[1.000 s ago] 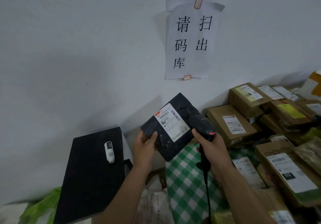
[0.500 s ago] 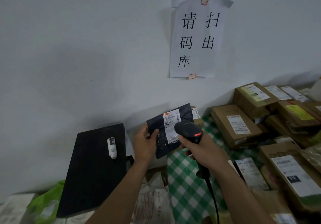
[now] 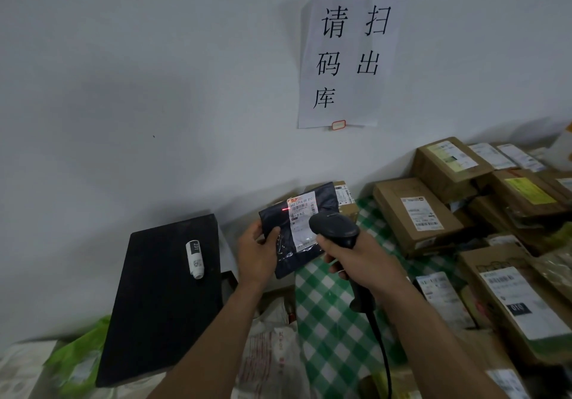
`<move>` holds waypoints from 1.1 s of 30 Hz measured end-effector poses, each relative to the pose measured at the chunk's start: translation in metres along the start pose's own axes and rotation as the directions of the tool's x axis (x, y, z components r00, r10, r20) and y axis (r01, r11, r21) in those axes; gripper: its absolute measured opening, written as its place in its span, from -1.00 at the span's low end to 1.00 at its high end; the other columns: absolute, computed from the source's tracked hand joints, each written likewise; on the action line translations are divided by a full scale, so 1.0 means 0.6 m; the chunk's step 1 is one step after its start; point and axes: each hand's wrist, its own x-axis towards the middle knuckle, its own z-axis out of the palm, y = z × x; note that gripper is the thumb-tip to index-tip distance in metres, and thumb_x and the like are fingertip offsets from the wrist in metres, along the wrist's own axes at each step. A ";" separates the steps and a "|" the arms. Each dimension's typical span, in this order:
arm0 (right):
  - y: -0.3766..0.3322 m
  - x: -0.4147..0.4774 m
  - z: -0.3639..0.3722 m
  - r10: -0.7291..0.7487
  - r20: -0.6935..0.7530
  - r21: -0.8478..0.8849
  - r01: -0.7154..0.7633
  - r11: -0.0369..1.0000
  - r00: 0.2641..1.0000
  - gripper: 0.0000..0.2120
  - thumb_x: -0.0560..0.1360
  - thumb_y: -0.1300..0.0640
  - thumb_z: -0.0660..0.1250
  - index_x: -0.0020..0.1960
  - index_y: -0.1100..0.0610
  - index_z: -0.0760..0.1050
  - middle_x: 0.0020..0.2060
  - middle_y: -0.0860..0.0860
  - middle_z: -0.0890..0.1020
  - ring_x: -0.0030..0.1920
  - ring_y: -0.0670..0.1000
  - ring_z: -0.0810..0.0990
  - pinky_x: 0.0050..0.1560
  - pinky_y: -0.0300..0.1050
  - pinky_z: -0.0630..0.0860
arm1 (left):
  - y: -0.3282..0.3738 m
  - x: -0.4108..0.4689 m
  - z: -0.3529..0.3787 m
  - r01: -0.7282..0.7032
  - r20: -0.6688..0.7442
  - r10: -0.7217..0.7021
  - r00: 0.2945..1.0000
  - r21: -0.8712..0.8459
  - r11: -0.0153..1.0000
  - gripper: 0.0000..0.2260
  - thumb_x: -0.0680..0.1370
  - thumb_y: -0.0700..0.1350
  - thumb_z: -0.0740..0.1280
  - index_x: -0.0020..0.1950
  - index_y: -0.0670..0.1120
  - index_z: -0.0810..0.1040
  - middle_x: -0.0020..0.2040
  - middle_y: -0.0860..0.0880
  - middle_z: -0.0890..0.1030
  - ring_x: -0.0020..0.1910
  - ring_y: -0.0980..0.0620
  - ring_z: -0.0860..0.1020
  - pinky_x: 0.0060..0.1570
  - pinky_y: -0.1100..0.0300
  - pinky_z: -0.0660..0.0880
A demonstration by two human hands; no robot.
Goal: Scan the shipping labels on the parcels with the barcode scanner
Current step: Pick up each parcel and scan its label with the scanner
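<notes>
black slab: far left, flat and dark, resting on bags. I judge it no part of the job.
white device: small, lies on the slab, marked "231".
left hand: fingers and thumb curled round the left edge of the black parcel, thumb on its front.
black parcel: soft poly bag, held up off the counter between both hands, its face tilted toward me.
shipping label: white, on the parcel's front, barcode near the top. The scanner head hides its lower right.
red beam: brightest at the label's left edge, partly on bare bag.
risk, beam: I judge a no-read likely if it sits off the bars or the soft bag creases.
small box: just behind the parcel, with a label of its own.
risk, box: the beam could stray onto this label and log the wrong parcel.
barcode scanner: black, nose aimed at the label, close to it.
right hand: wrapped round the scanner's handle. I cannot tell whether the trigger is pressed.
cable: hangs down from the handle and could snag the pile.
counter: green check cloth.
cardboard parcels: stacked at right, labels up, I guess unscanned.
</notes>
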 end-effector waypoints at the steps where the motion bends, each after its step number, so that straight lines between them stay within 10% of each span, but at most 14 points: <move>1: 0.001 0.001 -0.001 -0.002 0.003 -0.002 0.002 1.000 1.000 -0.82 0.57 -0.07 0.48 0.13 -0.06 0.61 -0.19 0.04 0.75 -0.31 -0.11 0.68 -0.22 -0.18 0.59 | -0.002 0.001 0.000 0.000 0.001 0.000 1.000 0.003 1.000 -0.73 0.62 -0.24 0.40 0.15 0.15 0.60 0.05 0.22 0.67 0.04 0.25 0.65 -0.01 0.37 0.57; 18: 0.030 0.046 -0.017 0.060 -0.034 -0.010 -0.060 0.998 0.998 -0.81 0.57 -0.06 0.47 0.13 -0.02 0.65 -0.12 0.09 0.76 -0.30 -0.06 0.68 -0.27 -0.18 0.55 | -0.083 -0.009 0.011 0.128 0.152 -0.143 0.978 0.106 0.986 -0.72 0.60 -0.30 0.40 0.20 0.04 0.58 0.04 0.17 0.66 0.08 0.16 0.66 -0.02 0.35 0.56; 31: 0.091 0.091 -0.051 0.166 -0.090 0.035 -0.163 0.986 0.982 -0.82 0.57 -0.03 0.48 0.15 -0.09 0.60 -0.06 0.05 0.75 -0.32 -0.03 0.65 -0.33 -0.19 0.52 | -0.247 -0.079 0.086 0.321 0.351 -0.476 0.806 0.417 0.851 -0.49 0.56 -0.32 0.42 0.45 -0.01 0.39 0.24 -0.01 0.59 0.26 -0.04 0.57 0.27 0.08 0.50; 33: 0.100 0.094 -0.055 0.177 -0.107 0.020 -0.176 0.984 0.978 -0.77 0.56 -0.07 0.48 0.19 -0.09 0.59 -0.07 0.02 0.76 -0.31 -0.03 0.67 -0.28 -0.16 0.53 | -0.238 -0.076 0.100 0.261 0.398 -0.495 0.773 0.511 0.819 -0.52 0.56 -0.26 0.44 0.45 -0.06 0.45 0.29 -0.06 0.60 0.29 -0.05 0.56 0.13 0.36 0.43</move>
